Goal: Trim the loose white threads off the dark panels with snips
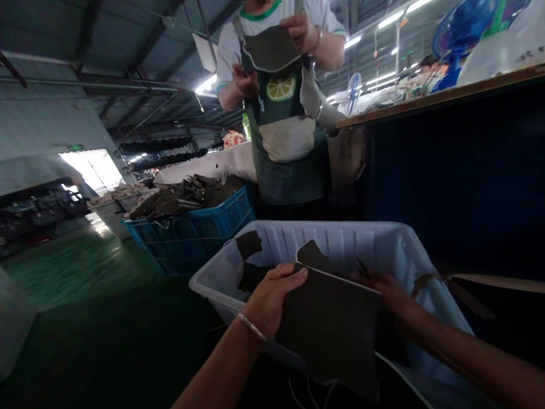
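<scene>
My left hand (275,296) grips the top edge of a dark grey-brown panel (333,323), thumb on top. The panel looks like leather or a similar sheet, with a pale cut edge, and hangs tilted over the white plastic tub (411,237). At the panel's far right corner is my right hand (385,290), its fingers closed and partly in shadow. A dark pointed thing juts up from those fingers; I cannot make out its kind. More dark pieces (249,245) lie inside the tub. Thin pale threads (313,398) dangle below the panel.
Across the tub stands a co-worker in an apron (292,183), holding up a similar dark piece (272,50). A blue crate (194,237) heaped with dark pieces is at the left. On the right is a table edge (435,98) with a blue fan (462,29). A strap (513,282) crosses the tub's right rim.
</scene>
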The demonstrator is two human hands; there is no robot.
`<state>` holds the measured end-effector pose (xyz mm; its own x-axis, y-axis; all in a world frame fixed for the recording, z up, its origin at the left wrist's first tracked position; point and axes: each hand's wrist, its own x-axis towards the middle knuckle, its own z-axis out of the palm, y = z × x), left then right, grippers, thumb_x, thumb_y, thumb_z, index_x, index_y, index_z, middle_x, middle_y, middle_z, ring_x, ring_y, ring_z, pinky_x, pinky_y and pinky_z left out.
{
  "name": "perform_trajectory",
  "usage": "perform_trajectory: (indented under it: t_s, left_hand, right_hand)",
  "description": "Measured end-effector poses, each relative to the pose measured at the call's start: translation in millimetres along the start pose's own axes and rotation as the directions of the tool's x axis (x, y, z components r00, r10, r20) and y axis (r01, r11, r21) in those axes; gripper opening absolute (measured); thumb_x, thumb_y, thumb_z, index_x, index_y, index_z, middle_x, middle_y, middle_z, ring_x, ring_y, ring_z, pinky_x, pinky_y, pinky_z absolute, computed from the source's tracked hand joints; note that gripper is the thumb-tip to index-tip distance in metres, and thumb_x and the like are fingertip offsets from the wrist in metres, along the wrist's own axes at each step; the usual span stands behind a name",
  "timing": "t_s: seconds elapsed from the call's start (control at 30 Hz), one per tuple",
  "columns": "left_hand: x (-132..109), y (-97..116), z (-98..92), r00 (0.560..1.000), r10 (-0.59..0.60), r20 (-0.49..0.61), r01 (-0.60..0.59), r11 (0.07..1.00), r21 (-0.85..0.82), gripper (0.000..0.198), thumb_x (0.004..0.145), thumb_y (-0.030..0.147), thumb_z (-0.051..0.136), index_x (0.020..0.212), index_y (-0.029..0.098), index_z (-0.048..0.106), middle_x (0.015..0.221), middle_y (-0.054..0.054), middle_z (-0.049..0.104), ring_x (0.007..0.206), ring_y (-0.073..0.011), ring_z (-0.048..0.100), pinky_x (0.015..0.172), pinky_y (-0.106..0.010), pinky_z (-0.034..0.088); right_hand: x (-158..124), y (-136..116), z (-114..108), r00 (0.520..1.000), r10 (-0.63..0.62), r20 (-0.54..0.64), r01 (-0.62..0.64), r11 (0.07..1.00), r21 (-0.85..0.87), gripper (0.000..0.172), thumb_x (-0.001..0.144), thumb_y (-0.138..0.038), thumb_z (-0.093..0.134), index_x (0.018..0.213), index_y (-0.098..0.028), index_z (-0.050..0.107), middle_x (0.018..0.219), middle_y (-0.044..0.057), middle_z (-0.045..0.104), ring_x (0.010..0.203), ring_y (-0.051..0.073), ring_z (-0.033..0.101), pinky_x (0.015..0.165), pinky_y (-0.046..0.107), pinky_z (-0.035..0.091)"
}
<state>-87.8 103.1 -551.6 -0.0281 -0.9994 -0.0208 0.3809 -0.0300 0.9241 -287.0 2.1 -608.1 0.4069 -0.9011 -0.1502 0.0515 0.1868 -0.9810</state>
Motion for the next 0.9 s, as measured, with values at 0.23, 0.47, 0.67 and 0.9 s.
perform_trajectory:
  t_s: [0.23,0.47,0.67,0.9]
  left_hand:
    - [25.0,-11.7,-4.0,0.966,-0.123,-0.229,0.102,0.989,-0.103,0.018,0.082,0.027,0.053,0.086,0.011,0.061,0.079,-0.009,0.063,0.078,-0.0191,0.062,0.077,-0.035,0.05]
    - [29.4,-14.6,-23.1,0.942,0.279,-0.186,-0.202,0.915,0.348,0.051,0.056,0.016,0.076,0.104,0.018,0.06,0.116,-0.006,0.058,0.114,-0.0217,0.048,0.102,-0.033,0.033]
    - [38.5,-30.3,-16.4,0.954,0.189,0.232,-0.287,0.797,0.532,0.031,0.068,0.028,0.071,0.095,0.015,0.064,0.102,-0.006,0.062,0.097,-0.0201,0.055,0.09,-0.033,0.04]
    - [39.1,-34.4,-5.9,0.978,0.113,0.177,-0.195,0.8,0.567,0.025,0.074,0.029,0.062,0.094,0.015,0.067,0.091,-0.003,0.056,0.083,-0.0141,0.055,0.073,-0.027,0.044]
  right_hand:
    - [-26.5,-48.2,18.4,0.965,-0.025,0.262,0.029,1.0,-0.011,0.04,0.068,-0.035,0.075,0.099,-0.02,0.053,0.074,-0.001,0.055,0.053,0.007,0.051,0.037,0.012,0.028]
    - [-20.4,-73.0,4.5,0.987,0.019,0.161,-0.078,0.925,0.371,0.043,0.063,-0.01,0.066,0.105,-0.017,0.056,0.052,-0.004,0.048,0.036,0.001,0.021,0.031,0.011,0.014]
    - [-21.8,-92.0,6.5,0.993,0.11,0.048,-0.12,0.883,0.455,0.017,0.074,-0.005,0.044,0.081,-0.013,0.057,0.048,0.0,0.048,0.032,0.002,0.022,0.028,0.01,0.015]
    - [5.3,-62.3,-9.4,0.978,0.06,-0.201,0.026,0.917,0.398,0.021,0.079,0.0,0.034,0.074,-0.015,0.048,0.052,0.002,0.057,0.028,0.002,0.026,0.028,0.011,0.019]
